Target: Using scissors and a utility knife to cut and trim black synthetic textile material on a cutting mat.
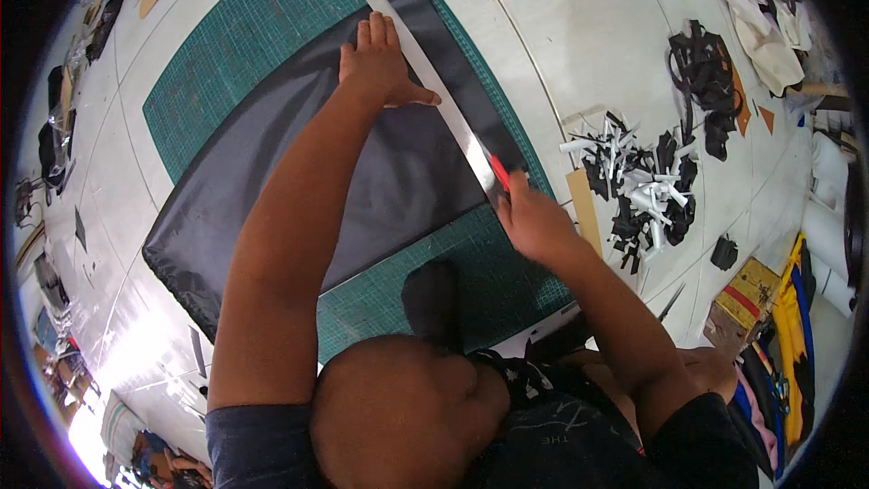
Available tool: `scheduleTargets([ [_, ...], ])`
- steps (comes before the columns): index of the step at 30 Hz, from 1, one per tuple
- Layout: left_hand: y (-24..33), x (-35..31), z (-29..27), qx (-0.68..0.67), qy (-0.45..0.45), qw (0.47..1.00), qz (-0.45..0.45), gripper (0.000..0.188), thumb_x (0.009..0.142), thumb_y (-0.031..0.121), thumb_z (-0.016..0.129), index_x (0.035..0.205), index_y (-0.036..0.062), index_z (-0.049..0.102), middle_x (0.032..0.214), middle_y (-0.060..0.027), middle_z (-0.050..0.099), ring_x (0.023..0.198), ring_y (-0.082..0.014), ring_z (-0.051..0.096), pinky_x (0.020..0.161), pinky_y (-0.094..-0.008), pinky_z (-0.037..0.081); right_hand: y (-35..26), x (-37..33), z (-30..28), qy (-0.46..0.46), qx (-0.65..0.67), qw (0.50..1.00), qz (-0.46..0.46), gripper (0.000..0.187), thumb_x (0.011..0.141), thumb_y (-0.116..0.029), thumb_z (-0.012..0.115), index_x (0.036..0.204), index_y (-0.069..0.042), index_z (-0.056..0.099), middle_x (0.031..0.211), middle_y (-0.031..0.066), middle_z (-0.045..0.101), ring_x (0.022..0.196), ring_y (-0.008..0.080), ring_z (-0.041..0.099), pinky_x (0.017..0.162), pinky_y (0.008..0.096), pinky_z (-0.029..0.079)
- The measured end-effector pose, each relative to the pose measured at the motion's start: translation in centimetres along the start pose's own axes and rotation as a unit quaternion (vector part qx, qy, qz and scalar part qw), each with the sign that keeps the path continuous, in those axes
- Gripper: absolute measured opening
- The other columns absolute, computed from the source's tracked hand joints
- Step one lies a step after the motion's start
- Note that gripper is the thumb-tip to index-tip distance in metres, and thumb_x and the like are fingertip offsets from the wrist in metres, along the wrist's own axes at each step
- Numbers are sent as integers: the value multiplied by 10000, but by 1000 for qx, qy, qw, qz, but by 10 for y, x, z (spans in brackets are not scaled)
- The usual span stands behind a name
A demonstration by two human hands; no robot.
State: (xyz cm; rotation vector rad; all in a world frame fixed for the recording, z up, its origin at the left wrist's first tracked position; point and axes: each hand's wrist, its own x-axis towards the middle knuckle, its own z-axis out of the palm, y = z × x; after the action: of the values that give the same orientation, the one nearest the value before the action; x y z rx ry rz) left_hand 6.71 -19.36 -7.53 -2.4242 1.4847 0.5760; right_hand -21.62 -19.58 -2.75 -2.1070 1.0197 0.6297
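Observation:
A dark sheet of fabric [380, 190] lies flat on a green cutting mat [244, 36] on the tiled floor. A long metal ruler [425, 72] runs diagonally across the sheet's right side. My left hand [376, 63] presses flat on the sheet, thumb against the ruler's edge. My right hand [534, 217] grips a red-handled cutter [499, 172] whose tip sits against the ruler near the sheet's lower right corner.
A pile of black and white offcut strips [638, 181] lies right of the mat beside a tan cardboard strip [584, 208]. Black straps [701, 72] and cloth lie far right, a yellow box [742, 294] lower right. My knee [430, 294] rests on the mat.

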Motion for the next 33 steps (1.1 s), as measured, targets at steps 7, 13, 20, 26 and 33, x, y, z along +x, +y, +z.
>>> scheduleTargets([
  [7, -4, 1, 3, -24, 18, 1000, 1, 1450, 504, 770, 775, 1499, -57, 118, 1573, -242, 118, 1459, -387, 158, 1103, -594, 272, 39, -89, 12, -101, -46, 988, 109, 269, 964, -245, 494, 1073, -26, 384, 793, 268, 630, 783, 464, 629, 672, 576, 462],
  [13, -9, -3, 2, -52, 38, 998, -3, 1440, 490, 767, 782, 1503, -33, 143, 1571, -242, 128, 1461, -382, 155, 1107, -597, 262, 38, -79, 23, 94, 195, 973, 80, 328, 894, -274, 655, 976, -19, 466, 786, 175, 587, 688, 406, 584, 638, 489, 455],
  [20, -7, 0, 1, -93, 73, 992, -48, 1303, 528, 743, 770, 1486, 30, 250, 1569, -225, 154, 1466, -389, 118, 1126, -562, 248, 45, -32, 97, 302, 93, 947, -54, 447, 786, -270, 773, 1006, 1, 493, 903, 176, 500, 823, 372, 530, 725, 451, 435],
  [26, -26, -3, 9, -161, 117, 980, -22, 1267, 513, 710, 799, 1464, 33, 309, 1546, -261, 182, 1454, -418, 142, 1131, -594, 218, 39, -37, 95, 240, 142, 956, -89, 424, 816, -187, 729, 1083, 42, 492, 1036, 216, 519, 938, 394, 574, 768, 462, 468],
  [33, -40, -10, 17, -232, 141, 961, 51, 1134, 506, 495, 906, 1364, -58, 414, 1512, -299, 219, 1436, -426, 189, 1169, -439, 258, 45, -40, 122, 253, 140, 939, -184, 424, 818, -200, 728, 1092, 44, 515, 999, 213, 550, 899, 386, 593, 781, 438, 490],
])
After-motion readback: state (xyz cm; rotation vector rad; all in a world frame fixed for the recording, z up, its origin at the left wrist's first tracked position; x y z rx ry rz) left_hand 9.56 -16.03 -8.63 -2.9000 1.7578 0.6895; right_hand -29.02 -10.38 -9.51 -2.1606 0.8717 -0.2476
